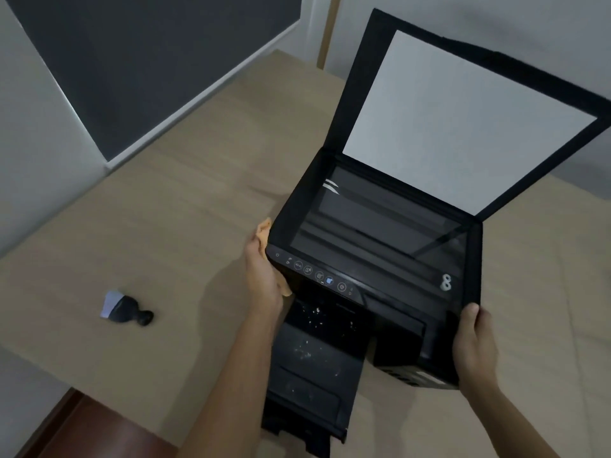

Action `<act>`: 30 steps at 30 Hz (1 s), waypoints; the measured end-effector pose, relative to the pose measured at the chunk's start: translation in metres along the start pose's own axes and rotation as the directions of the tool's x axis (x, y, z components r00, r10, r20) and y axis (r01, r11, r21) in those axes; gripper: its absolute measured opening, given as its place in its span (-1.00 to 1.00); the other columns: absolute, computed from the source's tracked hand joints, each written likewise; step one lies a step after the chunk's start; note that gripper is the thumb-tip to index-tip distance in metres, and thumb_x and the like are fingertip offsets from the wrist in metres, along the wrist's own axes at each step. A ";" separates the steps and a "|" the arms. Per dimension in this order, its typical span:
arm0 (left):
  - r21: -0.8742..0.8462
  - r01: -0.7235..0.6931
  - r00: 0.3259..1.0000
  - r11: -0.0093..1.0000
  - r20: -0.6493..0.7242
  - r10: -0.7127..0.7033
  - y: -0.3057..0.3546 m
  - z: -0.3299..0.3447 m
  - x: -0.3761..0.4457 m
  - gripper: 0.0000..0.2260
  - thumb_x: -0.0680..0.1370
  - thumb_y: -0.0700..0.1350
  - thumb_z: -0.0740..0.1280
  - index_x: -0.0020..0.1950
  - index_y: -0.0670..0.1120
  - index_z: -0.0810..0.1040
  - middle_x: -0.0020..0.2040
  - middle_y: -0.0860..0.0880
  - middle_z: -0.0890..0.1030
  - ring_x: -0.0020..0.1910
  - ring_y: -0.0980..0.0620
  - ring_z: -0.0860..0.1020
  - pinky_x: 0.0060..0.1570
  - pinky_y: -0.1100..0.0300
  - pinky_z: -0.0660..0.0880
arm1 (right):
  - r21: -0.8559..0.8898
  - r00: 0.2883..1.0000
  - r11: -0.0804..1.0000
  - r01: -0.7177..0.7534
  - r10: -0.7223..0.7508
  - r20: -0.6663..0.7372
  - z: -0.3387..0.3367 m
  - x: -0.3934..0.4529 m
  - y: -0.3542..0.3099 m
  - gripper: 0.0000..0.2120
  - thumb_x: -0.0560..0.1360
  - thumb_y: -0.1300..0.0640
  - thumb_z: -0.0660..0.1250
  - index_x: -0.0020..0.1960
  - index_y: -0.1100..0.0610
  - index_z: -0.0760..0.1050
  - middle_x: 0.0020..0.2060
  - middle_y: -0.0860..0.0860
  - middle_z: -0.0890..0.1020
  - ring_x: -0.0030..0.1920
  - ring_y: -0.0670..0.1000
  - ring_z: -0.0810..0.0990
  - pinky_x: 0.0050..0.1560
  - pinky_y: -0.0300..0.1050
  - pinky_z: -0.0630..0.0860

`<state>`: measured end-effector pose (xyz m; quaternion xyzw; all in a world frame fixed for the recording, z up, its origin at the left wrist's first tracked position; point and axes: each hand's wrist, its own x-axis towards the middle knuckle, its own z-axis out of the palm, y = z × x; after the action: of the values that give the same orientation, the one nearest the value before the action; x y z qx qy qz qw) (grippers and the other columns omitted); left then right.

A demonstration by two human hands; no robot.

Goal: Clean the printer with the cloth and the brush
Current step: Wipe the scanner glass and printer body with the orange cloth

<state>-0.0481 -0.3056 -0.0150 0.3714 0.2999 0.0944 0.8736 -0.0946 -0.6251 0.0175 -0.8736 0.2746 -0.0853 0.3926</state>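
I see the printer [373,259] on the table [165,209], lid raised; left hand [263,272] presses the cloth [264,231] against its side, right hand [474,345] grips its corner, brush [127,309] well apart

Most of the cloth [264,230] is hidden between the left hand [263,276] and the printer [373,259] side; only orange scraps show above and below the palm. That hand's fingers are out of sight (so its grip can't be judged). The lid [469,117] runs off the right edge. Control panel [314,276] icons are too small to read. The output tray [310,385] end is cut off at the bottom.
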 end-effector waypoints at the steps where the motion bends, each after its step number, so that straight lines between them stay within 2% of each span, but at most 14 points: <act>1: 0.019 0.005 1.000 1.000 -0.006 -0.005 0.001 0.001 -0.002 -0.64 0.55 0.12 0.10 0.01 0.01 0.64 -0.12 -0.06 0.70 -0.06 -0.05 0.67 -0.09 0.11 0.60 | -0.004 1.000 1.000 -0.005 0.005 0.003 -0.001 0.000 0.000 -0.54 0.61 -0.20 -0.05 0.28 0.10 0.34 0.23 0.20 0.52 0.20 0.28 0.47 0.09 0.09 0.36; 4: -0.016 0.175 0.982 0.984 -0.066 -0.176 -0.003 0.009 -0.011 -0.57 0.58 0.20 0.05 -0.18 -0.06 0.52 -0.50 0.01 0.57 -0.52 0.06 0.56 -0.55 0.32 0.49 | -0.003 1.000 1.000 0.002 -0.002 -0.008 -0.001 -0.001 0.002 -0.56 0.62 -0.19 -0.04 0.26 0.10 0.35 0.20 0.23 0.53 0.18 0.30 0.48 0.01 0.02 0.31; 6: -0.003 0.232 0.966 0.973 -0.117 -0.231 -0.005 0.013 -0.017 -0.46 0.56 0.30 -0.01 -0.17 -0.11 0.49 -0.62 -0.01 0.46 -0.67 0.02 0.43 -0.60 0.31 0.39 | 0.001 1.000 1.000 0.011 -0.011 -0.011 0.000 -0.001 0.002 -0.57 0.61 -0.19 -0.04 0.23 0.10 0.35 0.16 0.25 0.55 0.15 0.31 0.49 -0.01 0.00 0.30; 9: -0.053 0.141 0.948 0.989 -0.280 -0.150 -0.022 0.025 -0.039 -0.44 0.59 0.26 -0.01 0.17 -0.16 0.52 -0.20 -0.23 0.61 -0.27 -0.19 0.58 -0.18 0.01 0.55 | -0.004 1.000 1.000 -0.005 0.005 -0.012 0.001 0.000 0.003 -0.58 0.61 -0.20 -0.03 0.23 0.08 0.34 0.13 0.23 0.56 0.12 0.31 0.50 -0.02 0.00 0.30; 11: -0.124 0.110 0.921 0.986 -0.360 -0.148 -0.042 0.040 -0.065 -0.58 0.64 0.10 0.03 0.39 -0.06 0.41 0.24 -0.21 0.57 0.17 -0.22 0.56 0.24 -0.14 0.47 | 0.003 1.000 1.000 -0.011 0.011 -0.007 0.001 0.000 0.003 -0.57 0.60 -0.21 -0.03 0.24 0.07 0.34 0.10 0.20 0.56 0.10 0.28 0.51 -0.03 0.00 0.31; 12: -0.142 0.129 0.910 0.981 -0.376 -0.174 -0.055 0.050 -0.079 -0.62 0.66 0.03 0.04 0.44 -0.03 0.36 0.33 -0.20 0.51 0.26 -0.23 0.51 0.32 -0.18 0.41 | 0.011 1.000 1.000 -0.010 0.010 -0.003 0.001 -0.001 0.003 -0.56 0.60 -0.22 -0.03 0.24 0.07 0.34 0.06 0.17 0.56 0.06 0.25 0.51 -0.04 0.00 0.31; 14: -0.150 0.230 0.881 0.961 -0.388 -0.272 -0.080 0.073 -0.107 -0.62 0.67 -0.03 0.05 0.48 -0.03 0.31 0.38 -0.22 0.46 0.31 -0.26 0.47 0.35 -0.19 0.38 | 0.028 1.000 1.000 -0.007 0.007 0.009 0.001 -0.003 0.002 -0.56 0.59 -0.24 -0.04 0.20 0.06 0.34 -0.03 0.08 0.53 -0.03 0.18 0.48 -0.07 -0.01 0.31; 16: -0.091 0.373 0.848 0.923 -0.370 -0.379 -0.100 0.093 -0.133 -0.62 0.67 -0.02 0.04 0.48 -0.04 0.31 0.36 -0.21 0.47 0.27 -0.21 0.50 0.30 0.00 0.41 | 0.035 1.000 0.999 -0.006 0.006 0.010 0.000 -0.003 0.001 -0.58 0.59 -0.23 -0.03 0.18 0.06 0.35 -0.07 0.05 0.52 -0.05 0.14 0.46 -0.07 -0.01 0.32; 19: 0.192 0.507 0.846 0.840 -0.295 -0.443 -0.120 0.106 -0.165 -0.60 0.67 -0.01 -0.01 0.40 -0.12 0.40 0.29 -0.20 0.52 0.17 -0.12 0.51 0.21 0.12 0.38 | 0.024 1.000 1.000 -0.004 0.004 0.008 0.000 -0.004 -0.001 -0.60 0.60 -0.20 -0.01 0.16 0.08 0.36 -0.08 0.06 0.53 -0.05 0.16 0.48 -0.06 0.00 0.34; 22: 0.564 0.403 0.910 0.721 -0.166 -0.380 -0.118 0.099 -0.178 -0.65 0.66 -0.05 0.01 0.18 -0.20 0.50 0.16 -0.19 0.60 0.18 -0.16 0.55 0.26 -0.02 0.43 | 0.028 1.000 1.000 0.000 -0.001 0.022 0.000 -0.005 -0.002 -0.59 0.60 -0.20 0.00 0.20 0.08 0.35 -0.05 0.08 0.56 -0.02 0.21 0.52 -0.05 0.05 0.40; 25: 0.929 0.152 0.936 0.336 -0.026 -0.352 -0.106 0.084 -0.183 -0.69 0.63 -0.01 0.08 0.19 -0.10 0.53 0.29 -0.10 0.47 0.31 -0.11 0.38 0.30 0.02 0.28 | 0.034 1.000 0.999 0.009 -0.010 0.022 -0.002 -0.005 -0.003 -0.59 0.60 -0.19 0.01 0.25 0.07 0.34 -0.02 0.06 0.55 -0.01 0.18 0.51 -0.02 0.05 0.42; 26: 0.948 0.085 0.945 0.305 0.020 -0.328 -0.105 0.083 -0.186 -0.67 0.63 0.00 0.08 0.23 -0.10 0.52 0.37 -0.10 0.38 0.36 -0.09 0.31 0.34 0.04 0.24 | 0.039 1.000 0.999 0.011 -0.011 0.021 -0.001 -0.005 -0.003 -0.59 0.60 -0.19 0.02 0.25 0.06 0.34 -0.04 0.02 0.53 -0.03 0.15 0.50 -0.03 0.02 0.40; 28: 0.931 -0.006 0.937 0.365 0.133 -0.324 -0.104 0.088 -0.198 -0.64 0.63 -0.01 0.06 0.32 -0.13 0.44 0.42 -0.12 0.34 0.37 -0.01 0.34 0.34 0.14 0.30 | 0.048 1.000 0.999 0.008 -0.009 0.023 -0.001 -0.006 -0.003 -0.60 0.60 -0.19 0.02 0.26 0.05 0.34 -0.05 -0.01 0.51 -0.06 0.10 0.46 -0.04 -0.01 0.38; 30: 0.839 0.004 0.936 0.544 0.188 -0.297 -0.108 0.093 -0.207 -0.74 0.62 -0.09 0.09 0.28 -0.13 0.33 0.17 -0.09 0.52 0.06 0.29 0.53 0.00 0.41 0.46 | 0.058 0.999 0.998 0.008 -0.010 0.031 -0.001 -0.006 -0.002 -0.60 0.59 -0.19 0.03 0.27 0.04 0.33 -0.05 -0.02 0.51 -0.07 0.08 0.46 -0.04 -0.01 0.38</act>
<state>-0.1655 -0.5172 0.0536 0.7199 0.1997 -0.1934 0.6360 -0.0989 -0.6208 0.0201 -0.8643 0.2619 -0.0815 0.4215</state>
